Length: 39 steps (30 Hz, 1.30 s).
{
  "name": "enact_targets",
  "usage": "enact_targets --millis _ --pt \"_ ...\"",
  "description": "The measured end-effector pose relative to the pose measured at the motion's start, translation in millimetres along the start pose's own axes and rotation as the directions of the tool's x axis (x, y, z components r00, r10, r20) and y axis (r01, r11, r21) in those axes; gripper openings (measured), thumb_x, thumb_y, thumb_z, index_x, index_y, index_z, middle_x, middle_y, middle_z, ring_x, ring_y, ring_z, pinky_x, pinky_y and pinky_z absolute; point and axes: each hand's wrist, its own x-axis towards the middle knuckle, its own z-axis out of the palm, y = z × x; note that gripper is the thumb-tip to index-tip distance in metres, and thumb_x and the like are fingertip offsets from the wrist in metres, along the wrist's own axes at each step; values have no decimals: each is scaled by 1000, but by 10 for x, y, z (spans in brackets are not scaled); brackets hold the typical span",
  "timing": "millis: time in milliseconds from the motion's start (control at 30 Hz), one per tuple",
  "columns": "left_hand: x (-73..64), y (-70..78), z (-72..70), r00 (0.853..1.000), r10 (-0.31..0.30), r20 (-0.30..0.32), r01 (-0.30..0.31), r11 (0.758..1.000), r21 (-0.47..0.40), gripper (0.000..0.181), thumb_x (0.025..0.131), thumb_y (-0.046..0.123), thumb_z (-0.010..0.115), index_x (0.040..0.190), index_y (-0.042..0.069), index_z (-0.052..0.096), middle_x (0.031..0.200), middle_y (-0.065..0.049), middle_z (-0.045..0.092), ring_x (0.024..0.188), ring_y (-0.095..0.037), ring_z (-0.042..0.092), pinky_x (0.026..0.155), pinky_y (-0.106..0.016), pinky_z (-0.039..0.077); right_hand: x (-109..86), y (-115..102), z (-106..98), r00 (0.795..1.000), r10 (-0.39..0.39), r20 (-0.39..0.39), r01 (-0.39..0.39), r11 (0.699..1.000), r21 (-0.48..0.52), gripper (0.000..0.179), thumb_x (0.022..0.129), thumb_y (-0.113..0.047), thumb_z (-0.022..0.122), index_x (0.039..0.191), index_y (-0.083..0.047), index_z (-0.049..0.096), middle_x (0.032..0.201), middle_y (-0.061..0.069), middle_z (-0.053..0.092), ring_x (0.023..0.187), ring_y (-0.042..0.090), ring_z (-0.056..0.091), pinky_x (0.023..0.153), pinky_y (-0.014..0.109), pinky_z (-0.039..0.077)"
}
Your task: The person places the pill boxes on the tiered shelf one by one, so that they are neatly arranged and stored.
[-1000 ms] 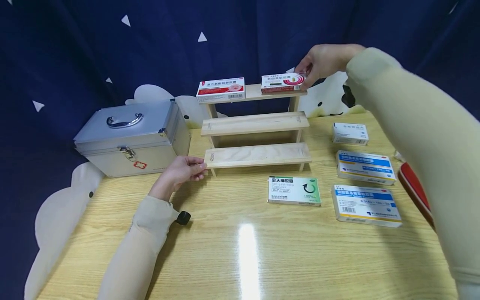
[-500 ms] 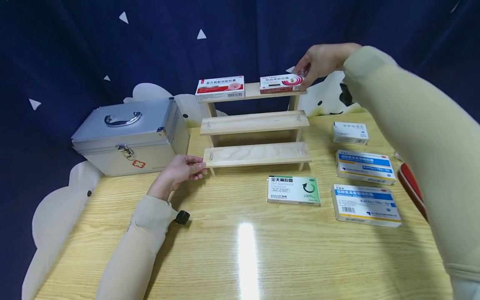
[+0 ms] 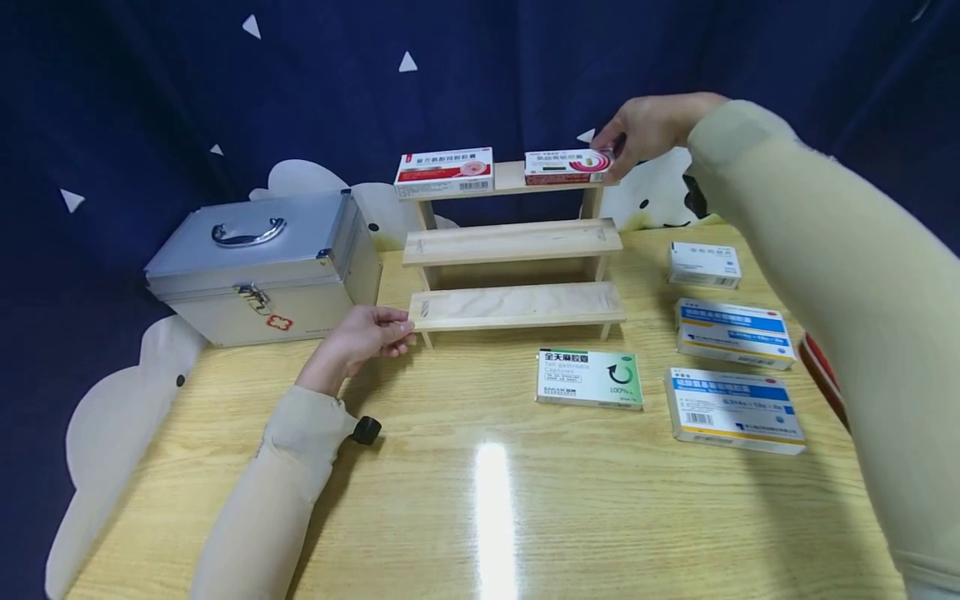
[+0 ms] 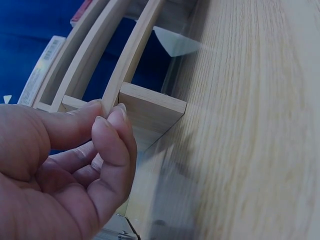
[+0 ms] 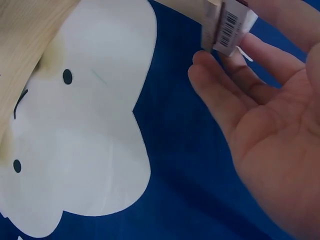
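Observation:
A three-tier wooden stand point(image 3: 517, 307) is on the table. My left hand point(image 3: 369, 337) pinches the left end of its lowest shelf; in the left wrist view the thumb point(image 4: 75, 122) and forefinger meet at the board's corner. At the right end of the top shelf, my right hand point(image 3: 645, 133) grips a red and white medicine box point(image 3: 558, 169) by its right end. The right wrist view shows only that box's barcode end point(image 5: 230, 25) between the fingers. Another red and white medicine box point(image 3: 446, 172) lies on the top shelf's left part.
A silver metal case point(image 3: 262, 275) with a handle stands left of the stand. In front lies a green and white medicine box point(image 3: 588, 379). To the right are two blue and white boxes point(image 3: 735, 333) and a smaller white box point(image 3: 703, 265). A red object point(image 3: 823, 371) is partly behind my right sleeve.
My right hand has lowered slightly together with the box it grips on the top shelf. The left hand keeps the same hold, and the head view shifts a little.

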Motion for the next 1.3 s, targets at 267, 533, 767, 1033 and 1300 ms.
enact_targets --millis 267,533,767,1033,1300 --pt "56 17 -19 1000 -1 -12 1 1000 20 37 103 6 52 135 -13 46 114 -27 62 73 -12 63 67 -19 54 30 82 109 998 6 -55 -2 998 68 82 91 -33 74 157 -15 29 160 24 14 140 46 18 112 68 16" --pt "103 7 -4 1000 2 -8 -2 1000 4 38 103 6 52 135 -14 45 113 -28 61 74 -13 63 67 -19 54 79 122 144 998 -24 -59 29 997 73 81 93 -29 72 158 -15 24 159 25 19 137 41 23 113 66 16" --pt "171 26 52 1000 2 4 -2 1000 -10 36 102 5 54 133 -13 46 111 -27 62 73 -14 62 65 -19 53 73 195 148 997 -13 -72 18 997 74 80 95 -26 70 158 -14 22 157 26 24 133 40 29 113 64 19" --pt "256 75 111 1000 29 6 -29 1000 3 37 102 5 54 133 -14 47 107 -27 63 71 -13 62 64 -19 53 42 280 111 996 -23 -92 26 999 36 83 93 -26 73 157 -11 24 154 26 29 125 37 34 110 58 28" --pt "270 97 159 1000 14 12 -14 1000 -11 35 102 4 54 131 -14 48 107 -28 62 72 -15 63 64 -19 53 -27 275 106 995 -6 -101 4 1000 -25 97 89 -32 77 160 -16 11 161 25 12 135 43 26 112 65 23"
